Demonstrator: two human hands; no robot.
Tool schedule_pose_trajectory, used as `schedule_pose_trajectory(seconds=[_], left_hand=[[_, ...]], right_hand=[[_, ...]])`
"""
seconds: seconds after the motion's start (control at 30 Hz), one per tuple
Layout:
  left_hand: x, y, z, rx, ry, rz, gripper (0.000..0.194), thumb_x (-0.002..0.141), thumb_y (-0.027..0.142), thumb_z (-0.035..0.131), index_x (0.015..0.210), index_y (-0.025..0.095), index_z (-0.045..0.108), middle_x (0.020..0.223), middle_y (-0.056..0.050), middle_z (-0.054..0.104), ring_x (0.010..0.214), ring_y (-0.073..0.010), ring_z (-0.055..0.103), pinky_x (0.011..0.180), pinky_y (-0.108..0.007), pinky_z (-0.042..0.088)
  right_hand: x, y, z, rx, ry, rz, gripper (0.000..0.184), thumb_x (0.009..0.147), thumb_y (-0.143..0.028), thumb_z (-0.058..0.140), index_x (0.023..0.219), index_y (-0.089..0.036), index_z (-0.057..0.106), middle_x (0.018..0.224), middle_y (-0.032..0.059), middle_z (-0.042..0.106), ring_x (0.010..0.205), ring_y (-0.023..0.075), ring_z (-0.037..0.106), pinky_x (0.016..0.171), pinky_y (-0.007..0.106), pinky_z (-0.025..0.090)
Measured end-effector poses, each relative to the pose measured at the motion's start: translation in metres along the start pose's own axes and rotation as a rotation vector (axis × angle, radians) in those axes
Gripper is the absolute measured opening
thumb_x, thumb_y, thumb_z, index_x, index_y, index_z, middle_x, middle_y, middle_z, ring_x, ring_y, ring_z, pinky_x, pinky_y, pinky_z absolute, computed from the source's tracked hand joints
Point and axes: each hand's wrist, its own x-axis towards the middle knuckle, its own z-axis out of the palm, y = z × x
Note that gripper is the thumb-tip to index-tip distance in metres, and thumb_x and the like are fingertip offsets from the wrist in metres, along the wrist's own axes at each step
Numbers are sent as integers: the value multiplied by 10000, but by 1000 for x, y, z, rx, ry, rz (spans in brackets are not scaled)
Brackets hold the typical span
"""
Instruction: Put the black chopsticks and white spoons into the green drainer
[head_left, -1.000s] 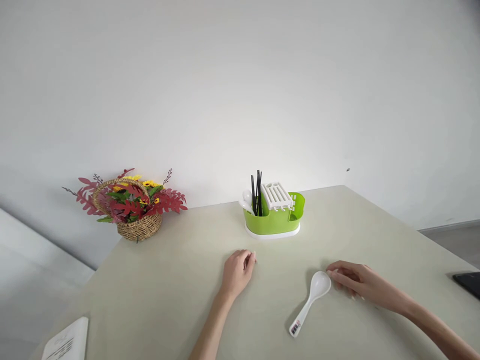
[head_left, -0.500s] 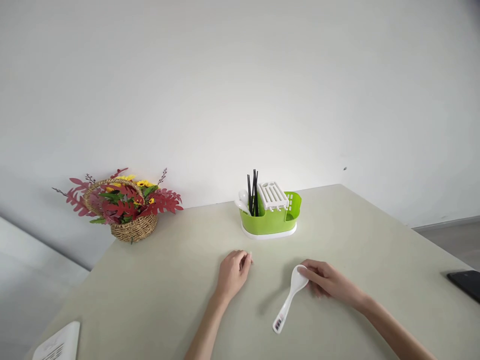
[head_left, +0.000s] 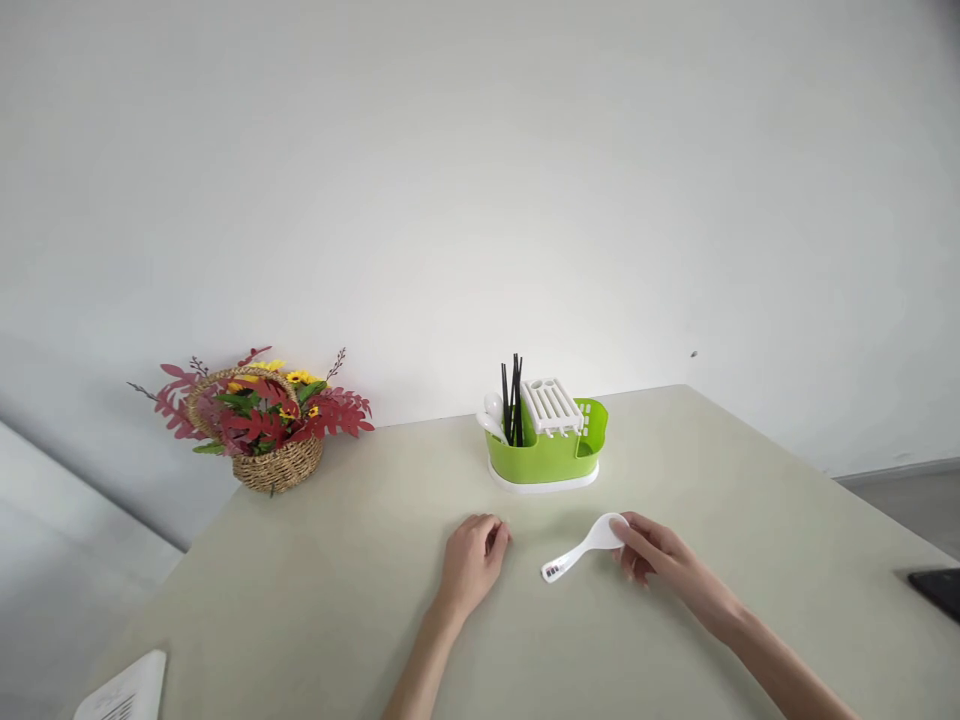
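Between the thumb and fingers of my right hand (head_left: 654, 552) is a white spoon (head_left: 579, 552), pinched at its bowl. The spoon's handle points left, and a small dark-printed label shows near its end. My left hand (head_left: 474, 562) rests on the table with its fingers curled in; whether anything is inside them is hidden. Beyond both hands stands a green cutlery holder (head_left: 541, 464) on a white base. Black chopsticks (head_left: 513, 405) and white spoons (head_left: 491, 415) stand in its left part. A white slotted rack (head_left: 553, 406) sits across its middle.
A wicker basket (head_left: 279, 468) of artificial red and yellow flowers stands at the back left by the wall. At the front left lies a white object (head_left: 126, 688) with dark slots or lines. A black phone-like object (head_left: 937, 590) lies at the right edge.
My right hand has turned the spoon, so its handle swung from pointing towards me to pointing left. My left hand stays on the table. The whole view has shifted slightly.
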Motion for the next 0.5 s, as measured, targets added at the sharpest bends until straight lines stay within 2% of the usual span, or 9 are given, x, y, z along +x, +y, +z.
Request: schedule_pose_trajectory(seconds=[0.1, 0.23, 0.3, 0.37, 0.5], left_hand=[[-1, -1, 0, 6, 1, 1, 403, 1058, 396, 413, 778, 231, 652, 757, -26, 693, 724, -191, 622, 669, -302, 411], [-1, -2, 1, 1, 12, 8, 397, 1049, 400, 430, 768, 229, 651, 745, -30, 690, 703, -186, 613, 650, -297, 404], [-1, -3, 2, -5, 12, 14, 402, 1051, 406, 429, 762, 229, 644, 755, -34, 700, 705, -184, 616, 660, -297, 413], [-2, -3, 2, -2, 14, 18, 412, 1053, 414, 424, 753, 230, 637, 757, -38, 703, 709, -186, 619, 669, -299, 418], [-3, -2, 2, -2, 15, 19, 426, 1060, 428, 404, 755, 234, 629, 764, -38, 709, 724, -190, 627, 679, -301, 426]], right_hand=[[10, -25, 2, -21, 91, -98, 578, 915, -771, 537, 902, -207, 664, 818, 49, 665, 720, 184, 618, 637, 313, 514], [27, -74, 1, -113, 241, -243, 594, 929, -766, 511, 1016, -199, 664, 895, 94, 716, 744, 208, 660, 593, 305, 517], [33, -100, 1, -260, 356, -313, 576, 961, -743, 470, 1039, -210, 675, 812, 73, 728, 664, 201, 650, 576, 306, 499], [38, -125, 3, -466, 525, -395, 521, 1001, -680, 440, 1012, -227, 698, 755, 48, 737, 589, 188, 636, 554, 297, 455], [54, -163, 9, -849, 779, -621, 396, 1054, -486, 417, 1086, -242, 726, 888, 51, 793, 648, 185, 676, 574, 279, 383]])
